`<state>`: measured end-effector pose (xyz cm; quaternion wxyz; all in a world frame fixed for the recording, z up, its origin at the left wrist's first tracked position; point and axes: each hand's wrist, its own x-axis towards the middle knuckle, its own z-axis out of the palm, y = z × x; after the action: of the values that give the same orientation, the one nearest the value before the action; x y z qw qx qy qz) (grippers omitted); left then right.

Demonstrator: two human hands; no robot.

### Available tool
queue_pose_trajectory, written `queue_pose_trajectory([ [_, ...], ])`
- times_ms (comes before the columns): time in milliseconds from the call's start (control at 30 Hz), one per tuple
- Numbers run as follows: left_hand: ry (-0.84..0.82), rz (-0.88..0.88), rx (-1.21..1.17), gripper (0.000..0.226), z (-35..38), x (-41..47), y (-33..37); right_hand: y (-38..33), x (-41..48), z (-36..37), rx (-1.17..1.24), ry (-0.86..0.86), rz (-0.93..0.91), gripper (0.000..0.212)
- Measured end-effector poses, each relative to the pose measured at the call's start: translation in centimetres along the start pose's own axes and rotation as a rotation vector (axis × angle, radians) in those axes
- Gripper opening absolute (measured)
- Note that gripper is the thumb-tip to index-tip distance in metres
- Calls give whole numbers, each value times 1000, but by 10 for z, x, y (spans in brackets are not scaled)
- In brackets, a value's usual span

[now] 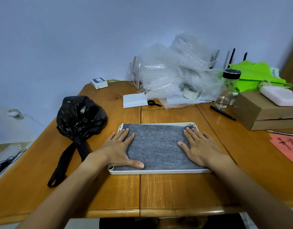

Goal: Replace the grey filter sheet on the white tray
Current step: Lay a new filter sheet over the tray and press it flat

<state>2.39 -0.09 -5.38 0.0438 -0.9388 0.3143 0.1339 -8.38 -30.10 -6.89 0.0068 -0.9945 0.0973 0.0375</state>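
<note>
A wooden table [175, 192] is set against a pale blue wall. The left hand [121, 149] is laid flat, fingers straight and spread, on the left edge of the grey filter sheet [157, 146], with the thumb stretched along the sheet's near edge. The right hand [200, 147] is laid flat in the same way on the sheet's right edge, fingers straight and pointing to the far right corner. Nothing is gripped by either hand; the sheet is pressed down between them. The sheet is spread inside the white tray [159, 171], which it nearly fills, so that only the rim and the corners are seen. The tray is placed near the middle of the table. To the left of the tray, close to the left hand, a tied black plastic bag [79, 116] is seen. On the far side, a heap of bubble wrap [172, 71] is piled over a roll of tape [191, 93]. To the right, a glass bottle [228, 90] with a black cap is stood beside a black pen [222, 113] and a cardboard box [258, 111]. A pink paper [286, 146] is laid at the right edge.
</note>
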Motion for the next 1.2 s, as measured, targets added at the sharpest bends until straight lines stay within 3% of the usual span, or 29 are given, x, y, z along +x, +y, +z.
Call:
queue_pose_trajectory([
  [133,46,0,-24,135,-5,16,-8,2,18,-3,-35,-22,4,79],
  [400,127,-61,-34,92,-13,38,-12,6,46,-8,25,-13,4,74],
  [633,148,-71,50,87,-20,59,-18,11,67,-10,126,51,-5,55],
  [733,139,-94,59,98,-22,62,-19,13,73,-7,130,124,-28,50],
  [900,208,-203,234,72,-16,63,9,12,75,-3,36,258,-72,47],
  [1000,236,-67,187,60,-10,65,13,13,75,-3,-4,276,-94,48],
  [1100,225,-2,116,61,-8,69,2,12,73,-5,31,251,-107,53],
  [1200,221,15,95,104,-7,69,-1,10,70,-6,32,99,-97,85],
])
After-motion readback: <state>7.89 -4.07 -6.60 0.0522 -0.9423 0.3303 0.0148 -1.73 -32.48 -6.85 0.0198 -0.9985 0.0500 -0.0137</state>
